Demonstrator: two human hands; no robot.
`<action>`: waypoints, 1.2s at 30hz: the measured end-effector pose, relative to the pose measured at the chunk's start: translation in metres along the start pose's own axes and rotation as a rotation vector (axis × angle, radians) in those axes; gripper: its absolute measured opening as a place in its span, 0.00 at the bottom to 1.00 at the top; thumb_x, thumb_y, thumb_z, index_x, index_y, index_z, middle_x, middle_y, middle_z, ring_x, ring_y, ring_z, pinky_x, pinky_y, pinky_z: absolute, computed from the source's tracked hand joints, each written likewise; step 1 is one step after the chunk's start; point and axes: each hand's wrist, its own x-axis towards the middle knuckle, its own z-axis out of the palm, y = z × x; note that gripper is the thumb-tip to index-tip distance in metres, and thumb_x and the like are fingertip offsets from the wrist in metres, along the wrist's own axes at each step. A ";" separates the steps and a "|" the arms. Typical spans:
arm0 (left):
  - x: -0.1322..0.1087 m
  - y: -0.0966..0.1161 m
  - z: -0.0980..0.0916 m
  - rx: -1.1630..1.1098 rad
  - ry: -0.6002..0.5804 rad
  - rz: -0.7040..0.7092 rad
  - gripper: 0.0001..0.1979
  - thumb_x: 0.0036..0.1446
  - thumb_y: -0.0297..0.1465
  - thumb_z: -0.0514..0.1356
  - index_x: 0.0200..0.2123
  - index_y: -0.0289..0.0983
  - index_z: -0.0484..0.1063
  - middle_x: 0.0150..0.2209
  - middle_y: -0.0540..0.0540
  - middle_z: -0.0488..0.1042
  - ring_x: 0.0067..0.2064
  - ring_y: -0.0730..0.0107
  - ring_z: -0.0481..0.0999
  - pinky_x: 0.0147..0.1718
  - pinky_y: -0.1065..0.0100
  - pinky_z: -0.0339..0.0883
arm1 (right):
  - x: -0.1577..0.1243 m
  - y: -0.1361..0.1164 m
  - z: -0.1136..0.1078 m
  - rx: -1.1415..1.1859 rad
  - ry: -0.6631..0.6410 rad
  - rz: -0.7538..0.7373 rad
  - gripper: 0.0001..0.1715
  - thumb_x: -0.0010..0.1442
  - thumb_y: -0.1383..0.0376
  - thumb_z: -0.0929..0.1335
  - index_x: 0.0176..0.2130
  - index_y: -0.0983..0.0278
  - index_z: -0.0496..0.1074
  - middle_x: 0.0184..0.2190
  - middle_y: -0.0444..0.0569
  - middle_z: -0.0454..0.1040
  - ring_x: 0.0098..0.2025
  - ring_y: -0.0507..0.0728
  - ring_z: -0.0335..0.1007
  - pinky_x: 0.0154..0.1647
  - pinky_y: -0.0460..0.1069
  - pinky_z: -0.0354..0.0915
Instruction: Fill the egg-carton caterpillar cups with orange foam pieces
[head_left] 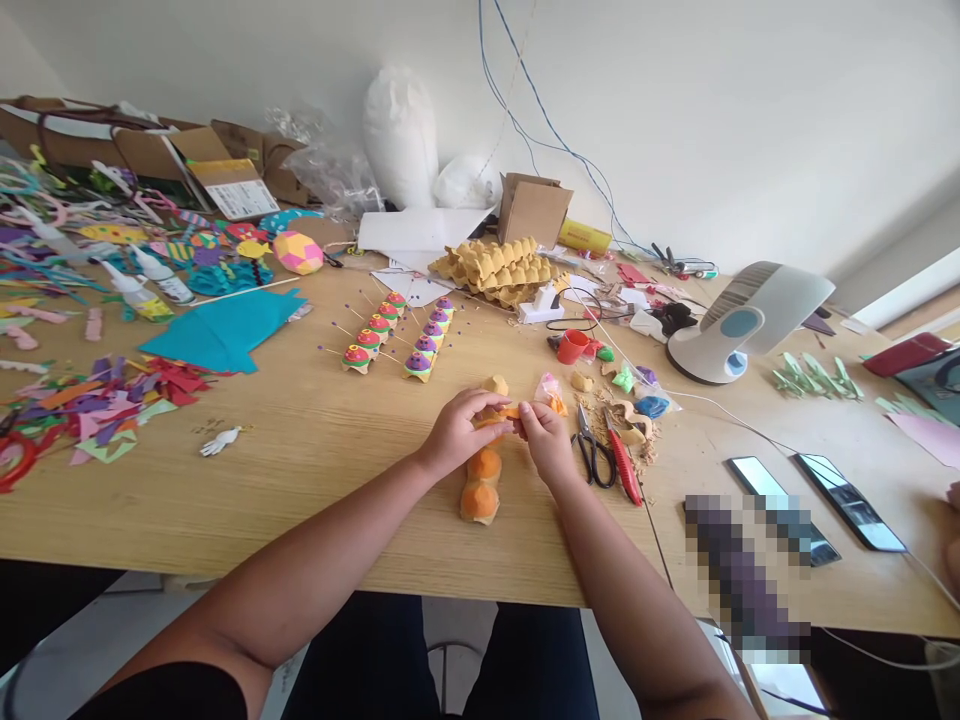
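Over the orange-capped, knobbly pulp egg-carton strip [480, 499], left hand [463, 436] and right hand [548, 440] pinch a flat orange clay-like piece [511, 412]. Judged light, soft, easily torn; hold its edges.

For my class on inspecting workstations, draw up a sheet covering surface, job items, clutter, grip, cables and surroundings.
Surface: wooden table, a seam at right.
Job items: egg-carton strip with orange-covered bumps; orange piece at the hands; red-and-green strip and purple-and-green strip behind.
Clutter: paper scraps strewn at left; scissors and red-handled tool near crumbs at right.
Grip: right hand pinches the orange piece; left hand is close against it, exact contact unclear.
Cables: white cable crosses the table at right; blue cables hang along the wall.
Surroundings: white wall; fan at right.
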 end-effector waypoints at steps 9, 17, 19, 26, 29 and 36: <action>0.003 0.001 -0.001 0.051 0.031 0.028 0.06 0.62 0.32 0.66 0.42 0.40 0.82 0.39 0.44 0.82 0.42 0.65 0.79 0.43 0.64 0.73 | -0.004 -0.006 0.003 0.077 -0.114 -0.013 0.29 0.62 0.40 0.68 0.29 0.61 0.72 0.25 0.45 0.71 0.28 0.53 0.61 0.32 0.49 0.60; 0.002 0.001 -0.001 0.076 -0.017 0.102 0.06 0.61 0.32 0.67 0.41 0.41 0.82 0.38 0.45 0.81 0.42 0.64 0.79 0.44 0.63 0.73 | -0.002 -0.002 -0.002 0.094 -0.180 0.017 0.26 0.53 0.43 0.76 0.30 0.62 0.70 0.25 0.42 0.70 0.28 0.52 0.61 0.32 0.48 0.60; 0.002 0.002 -0.001 0.085 -0.030 0.116 0.06 0.62 0.32 0.67 0.42 0.41 0.82 0.38 0.45 0.81 0.42 0.64 0.79 0.44 0.62 0.73 | -0.002 -0.002 -0.001 0.108 -0.185 0.019 0.27 0.53 0.44 0.76 0.29 0.62 0.69 0.24 0.41 0.68 0.28 0.51 0.60 0.31 0.47 0.59; 0.000 0.000 0.002 0.093 -0.012 0.060 0.15 0.62 0.35 0.66 0.52 0.41 0.79 0.41 0.44 0.82 0.43 0.63 0.80 0.46 0.61 0.75 | -0.003 -0.005 -0.001 0.066 -0.144 0.017 0.28 0.56 0.41 0.73 0.28 0.62 0.70 0.23 0.42 0.67 0.27 0.51 0.58 0.31 0.48 0.59; 0.001 -0.001 0.002 0.090 -0.017 0.050 0.09 0.61 0.34 0.67 0.44 0.40 0.82 0.41 0.44 0.83 0.43 0.63 0.81 0.46 0.62 0.75 | -0.003 -0.003 -0.002 0.029 -0.121 -0.008 0.30 0.58 0.39 0.71 0.27 0.62 0.71 0.24 0.43 0.68 0.27 0.52 0.59 0.31 0.48 0.58; 0.001 -0.005 0.004 0.105 -0.027 0.080 0.04 0.60 0.29 0.67 0.40 0.39 0.82 0.38 0.44 0.82 0.42 0.63 0.80 0.45 0.62 0.74 | -0.001 -0.002 -0.004 -0.065 -0.163 -0.058 0.34 0.61 0.36 0.66 0.25 0.62 0.69 0.23 0.44 0.68 0.27 0.53 0.60 0.31 0.49 0.59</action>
